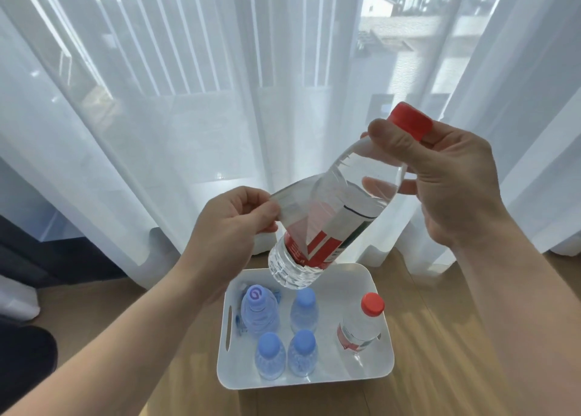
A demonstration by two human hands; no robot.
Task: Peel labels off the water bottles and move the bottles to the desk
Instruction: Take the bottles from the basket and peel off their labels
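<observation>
A clear water bottle (355, 189) with a red cap is held tilted above a white bin (382, 289), cap up to the right. My right hand (440, 176) grips its neck and shoulder. My left hand (232, 230) pinches the loose end of the red and white label (301, 214), which is partly peeled off the bottle. In the bin stand a second red-capped bottle (361, 324) that has a red label and several smaller blue-capped bottles (303, 310).
The bin sits on a wooden floor (440, 352). Sheer white curtains (157, 101) hang right behind it over a window. A dark piece of furniture (22, 252) is at the far left edge.
</observation>
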